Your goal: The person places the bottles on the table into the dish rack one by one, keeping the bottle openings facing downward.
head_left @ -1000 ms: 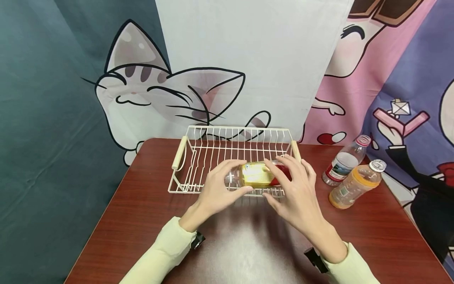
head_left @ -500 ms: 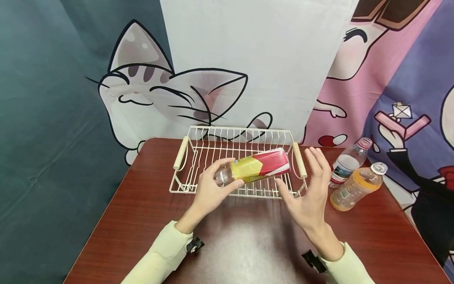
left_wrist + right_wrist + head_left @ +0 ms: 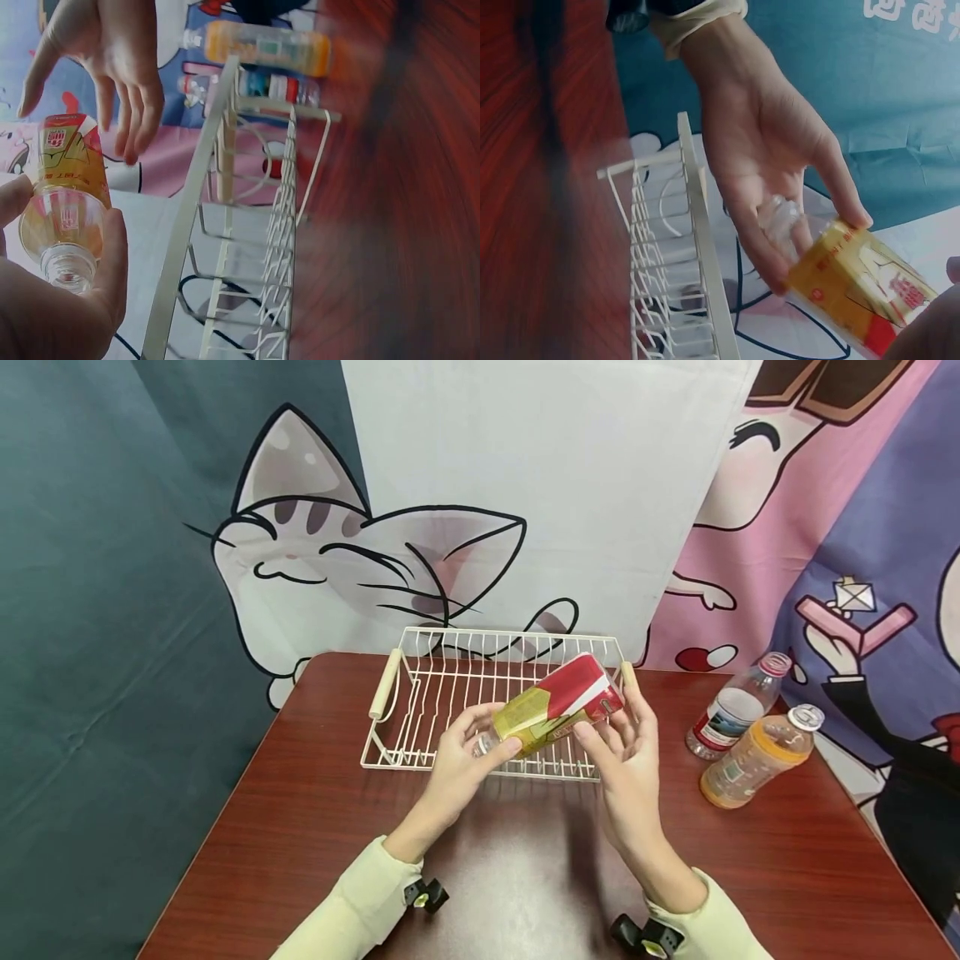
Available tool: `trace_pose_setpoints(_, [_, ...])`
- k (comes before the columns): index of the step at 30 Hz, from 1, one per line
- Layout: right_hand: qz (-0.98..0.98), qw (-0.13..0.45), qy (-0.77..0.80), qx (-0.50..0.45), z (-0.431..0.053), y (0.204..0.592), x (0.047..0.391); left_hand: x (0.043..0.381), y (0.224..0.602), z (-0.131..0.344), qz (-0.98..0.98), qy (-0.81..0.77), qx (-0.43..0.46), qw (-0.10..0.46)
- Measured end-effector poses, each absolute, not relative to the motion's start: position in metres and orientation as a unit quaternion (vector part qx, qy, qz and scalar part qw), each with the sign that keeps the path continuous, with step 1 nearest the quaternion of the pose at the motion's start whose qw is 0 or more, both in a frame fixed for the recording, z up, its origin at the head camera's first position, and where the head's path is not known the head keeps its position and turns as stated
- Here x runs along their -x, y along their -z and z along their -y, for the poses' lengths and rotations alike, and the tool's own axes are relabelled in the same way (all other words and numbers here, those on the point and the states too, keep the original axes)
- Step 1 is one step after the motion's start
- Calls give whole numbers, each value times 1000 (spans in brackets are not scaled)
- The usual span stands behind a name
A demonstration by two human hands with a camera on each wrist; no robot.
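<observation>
A clear plastic drink bottle (image 3: pixel 551 706) with a yellow and red label is held tilted over the front of the white wire rack (image 3: pixel 386 683), its base up to the right. My left hand (image 3: pixel 456 768) grips it by the shoulder, thumb on the near side. Around the base end, my right hand (image 3: pixel 628 772) has its thumb on the near edge and its fingers bent at the far side. The clear neck (image 3: pixel 69 268) points back toward the left palm in the left wrist view. Part of the label is covered by the left thumb.
To the right of the rack stand a clear bottle (image 3: pixel 731 714) with a red and white label and an orange-banded bottle (image 3: pixel 756 758) with a white cap. All rest on a reddish wooden table (image 3: pixel 285 827) before a cartoon-printed cloth (image 3: pixel 570 485).
Half a second ago my right hand was spread apart from the bottle; now it has moved left onto the base. The bottle's base has swung up and its label has turned.
</observation>
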State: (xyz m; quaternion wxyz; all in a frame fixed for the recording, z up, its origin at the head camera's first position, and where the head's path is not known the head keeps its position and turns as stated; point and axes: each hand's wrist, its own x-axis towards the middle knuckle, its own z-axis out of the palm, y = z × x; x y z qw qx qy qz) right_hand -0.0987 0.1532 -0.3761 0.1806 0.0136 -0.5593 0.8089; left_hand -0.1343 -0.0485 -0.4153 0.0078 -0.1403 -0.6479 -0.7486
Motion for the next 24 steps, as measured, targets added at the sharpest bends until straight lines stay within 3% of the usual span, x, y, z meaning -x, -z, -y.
trace_pose_setpoints(12, [538,164,-826,-50,-142,376,107,133,414,42,488,858,104,-121])
trace_pose_setpoints(24, [546,160,-822,-36,-137,374,125,134,418,40,467,868,90,-144])
